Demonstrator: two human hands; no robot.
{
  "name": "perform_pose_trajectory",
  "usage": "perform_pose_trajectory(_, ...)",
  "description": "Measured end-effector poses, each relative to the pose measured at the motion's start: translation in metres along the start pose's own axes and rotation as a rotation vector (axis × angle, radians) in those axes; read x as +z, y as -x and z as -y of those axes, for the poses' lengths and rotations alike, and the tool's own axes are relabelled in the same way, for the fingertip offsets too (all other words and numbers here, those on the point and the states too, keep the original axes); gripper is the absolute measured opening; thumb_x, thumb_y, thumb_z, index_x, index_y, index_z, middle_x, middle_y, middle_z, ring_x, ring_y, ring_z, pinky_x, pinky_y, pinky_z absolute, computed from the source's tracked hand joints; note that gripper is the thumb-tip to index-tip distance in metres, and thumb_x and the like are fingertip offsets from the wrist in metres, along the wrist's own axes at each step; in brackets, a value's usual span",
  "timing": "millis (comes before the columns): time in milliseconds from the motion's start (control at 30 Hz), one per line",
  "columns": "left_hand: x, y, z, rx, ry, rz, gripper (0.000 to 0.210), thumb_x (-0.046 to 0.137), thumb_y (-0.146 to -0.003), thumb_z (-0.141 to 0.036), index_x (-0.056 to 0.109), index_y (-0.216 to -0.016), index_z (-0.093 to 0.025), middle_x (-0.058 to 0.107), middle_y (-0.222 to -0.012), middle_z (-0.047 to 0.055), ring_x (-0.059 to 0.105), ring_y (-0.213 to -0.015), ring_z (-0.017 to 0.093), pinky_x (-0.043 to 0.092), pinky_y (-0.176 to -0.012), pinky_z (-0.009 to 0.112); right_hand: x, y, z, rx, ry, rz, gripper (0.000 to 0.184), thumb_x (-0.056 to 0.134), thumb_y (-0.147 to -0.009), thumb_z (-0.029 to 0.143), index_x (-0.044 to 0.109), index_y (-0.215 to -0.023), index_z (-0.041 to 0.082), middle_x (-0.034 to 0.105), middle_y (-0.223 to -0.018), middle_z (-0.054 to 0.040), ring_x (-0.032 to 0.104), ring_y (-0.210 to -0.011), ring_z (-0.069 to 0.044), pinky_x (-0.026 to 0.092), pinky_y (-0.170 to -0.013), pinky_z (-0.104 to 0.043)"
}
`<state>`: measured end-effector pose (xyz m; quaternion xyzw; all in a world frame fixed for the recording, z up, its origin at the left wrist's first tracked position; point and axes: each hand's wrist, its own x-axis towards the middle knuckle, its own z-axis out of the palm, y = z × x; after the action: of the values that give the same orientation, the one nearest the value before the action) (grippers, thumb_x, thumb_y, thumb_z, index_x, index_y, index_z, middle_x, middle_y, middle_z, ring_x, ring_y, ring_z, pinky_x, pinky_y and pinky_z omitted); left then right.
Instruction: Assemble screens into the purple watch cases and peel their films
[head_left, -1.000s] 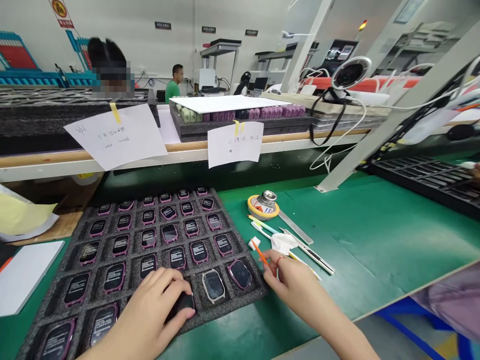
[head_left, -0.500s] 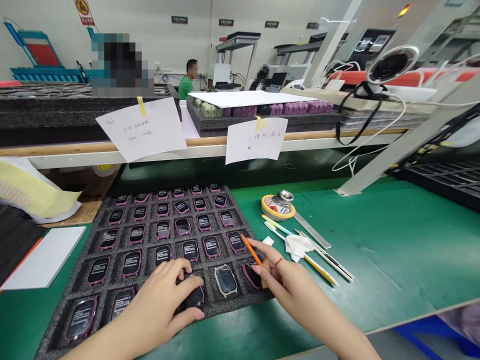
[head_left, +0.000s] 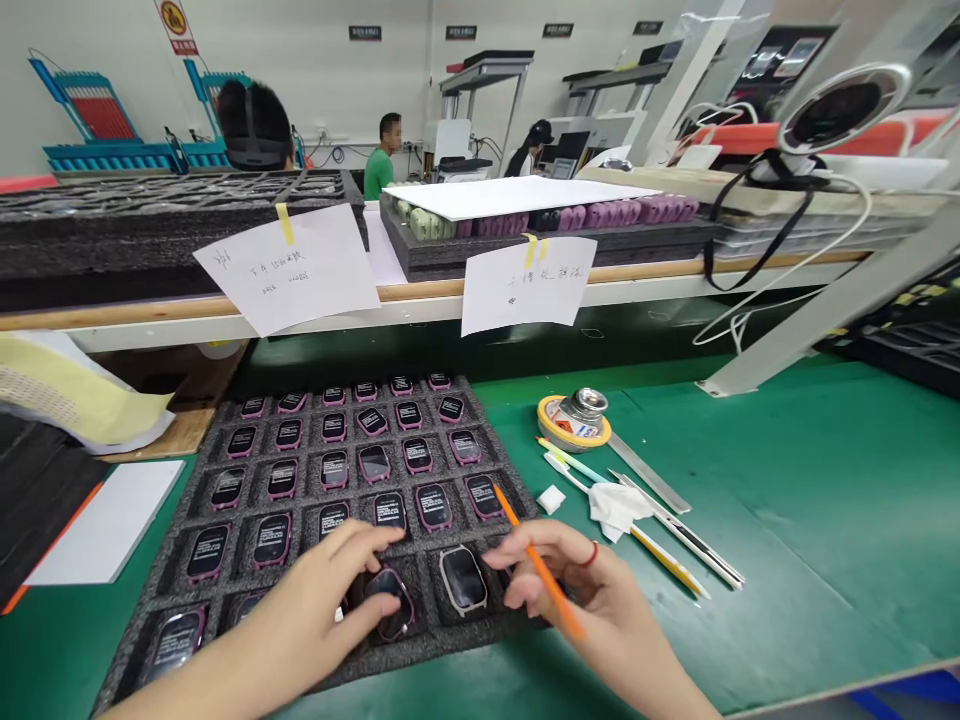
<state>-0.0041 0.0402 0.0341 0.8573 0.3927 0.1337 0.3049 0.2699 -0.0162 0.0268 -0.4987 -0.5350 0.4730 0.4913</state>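
My left hand (head_left: 326, 605) is over the front row of a black foam tray (head_left: 510, 470). Its fingers are apart, and the thumb tip lies over a purple-framed watch (head_left: 394, 605) sitting askew in its slot. Between the fingers and thumb of my right hand (head_left: 581, 580) is a thin orange stick (head_left: 547, 580), slanting up to the left. A pale-framed watch (head_left: 463, 580) lies in the slot between my hands. My right fingers partly hide the slot at the tray's front right corner. Several more purple-framed watches, most with lit text on their screens, fill the rows behind.
Right of the tray are a metal-topped pot (head_left: 589, 402) in a yellow tape roll (head_left: 551, 412), a steel ruler (head_left: 652, 475), a toothbrush (head_left: 562, 468), tweezers (head_left: 705, 550) and a white cloth (head_left: 615, 508). A shelf (head_left: 420, 291) with paper notes runs above. People sit beyond.
My left fingers have loosened and lifted from the purple-framed watch, which now shows more. My right hand has shifted away from the corner slot, turning the orange stick. The view has moved slightly.
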Motion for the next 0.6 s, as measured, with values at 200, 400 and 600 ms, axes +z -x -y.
perform_pose_trajectory(200, -0.018, -0.053, 0.014, 0.11, -0.298, 0.048, 0.019, 0.054, -0.098, -0.026, 0.064, -0.113, -0.022, 0.063, -0.113, 0.008, 0.059, -0.108, 0.025, 0.05, -0.095, 0.043, 0.012, -0.035, 0.001, -0.032, 0.014, 0.02, 0.056, 0.044, -0.099, 0.057, 0.055, -0.061, 0.019, 0.052, -0.048, 0.0017, 0.051, -0.047, -0.01, 0.042, -0.049, -0.022)
perform_pose_trajectory(400, -0.01, -0.059, 0.016, 0.116, -0.366, 0.058, 0.02, 0.059, -0.094, -0.039, 0.066, -0.102, -0.022, 0.055, -0.098, 0.006, 0.054, -0.091, 0.026, 0.047, -0.082, 0.046, 0.039, -0.075, -0.005, 0.062, -0.132, 0.151, 0.037, 0.057, -0.093, 0.053, 0.063, -0.107, 0.02, 0.074, -0.088, -0.0047, 0.066, -0.062, -0.013, 0.051, -0.056, -0.023)
perform_pose_trajectory(600, -0.008, -0.036, 0.023, 0.069, -0.261, -0.006, 0.023, 0.066, -0.091, -0.03, 0.06, -0.113, -0.026, 0.054, -0.112, 0.006, 0.053, -0.103, 0.027, 0.046, -0.088, 0.044, 0.053, -0.08, -0.018, 0.051, -0.24, 0.029, 0.04, 0.061, -0.091, 0.056, 0.075, -0.095, 0.019, 0.071, -0.078, -0.0036, 0.065, -0.055, -0.01, 0.054, -0.055, -0.022)
